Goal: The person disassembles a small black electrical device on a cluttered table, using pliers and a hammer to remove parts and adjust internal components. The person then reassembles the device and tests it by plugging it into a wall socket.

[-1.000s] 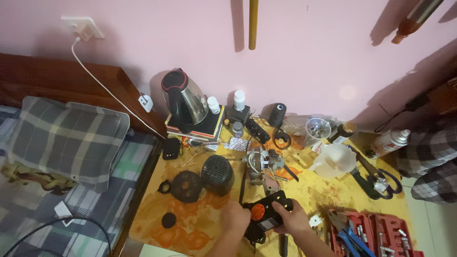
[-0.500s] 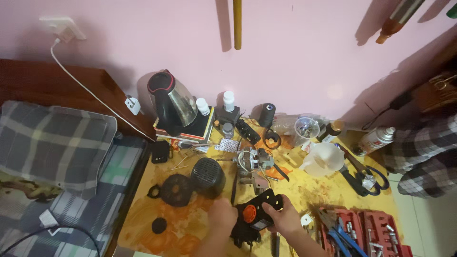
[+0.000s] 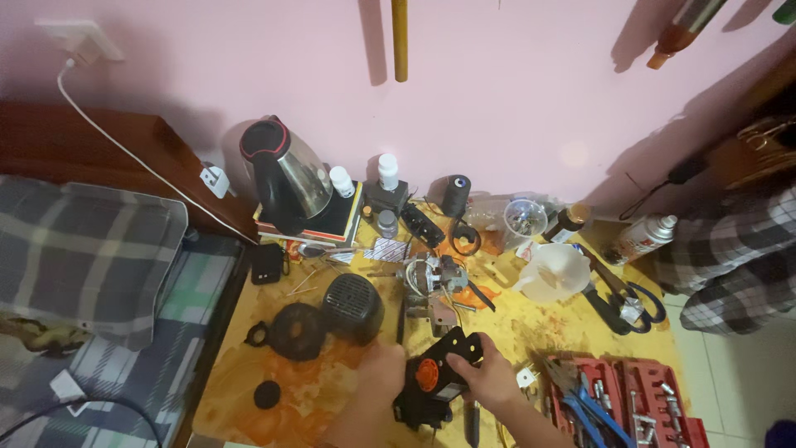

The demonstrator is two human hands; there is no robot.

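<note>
Both my hands grip a black machine part with an orange round disc (image 3: 433,383) low on the yellow mat (image 3: 514,319). My left hand (image 3: 380,373) clasps its left side; my right hand (image 3: 489,378) wraps its right side. Just beyond it lies a small metal carburettor-like assembly (image 3: 429,278). To the left sit a black grilled housing (image 3: 351,302), a black round cover (image 3: 295,330) and a small black disc (image 3: 267,394).
A steel kettle (image 3: 286,178) stands on books at the back with small white bottles, a clear cup and a white funnel (image 3: 553,271). Black-handled scissors (image 3: 622,294), a spray can (image 3: 643,238) and a red tool case (image 3: 630,406) lie right. A plaid mattress (image 3: 91,274) is left.
The view has shifted, so everything now sits slightly lower and to the right in the frame. My hands keep hold of the black and orange part, turning it slightly.
</note>
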